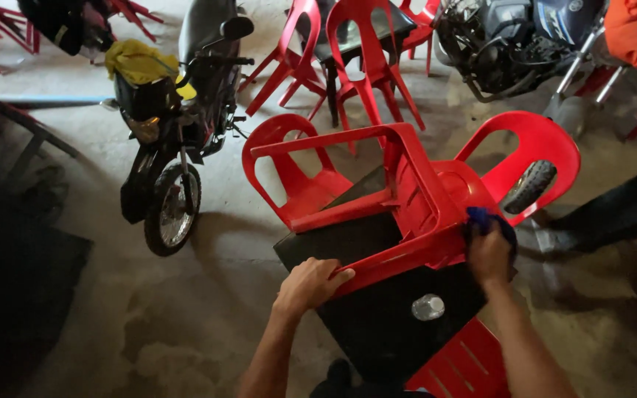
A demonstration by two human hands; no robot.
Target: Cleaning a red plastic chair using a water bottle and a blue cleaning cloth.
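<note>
A red plastic chair (407, 199) lies tipped on a dark table top (385, 317), its legs pointing away from me. My left hand (311, 284) grips the chair's near edge, fingers curled over the red rim. My right hand (489, 250) presses a dark blue cloth (489, 219) against the chair's right side. A small shiny round thing (427, 307) sits on the table between my arms.
Two red chairs (293, 177) (536, 151) stand just behind the table. A black motorcycle (178, 140) with a yellow cloth is parked at left, another motorcycle (510, 44) at the upper right. More red chairs (363, 59) stand farther back. A red chair seat (466, 365) is near my legs.
</note>
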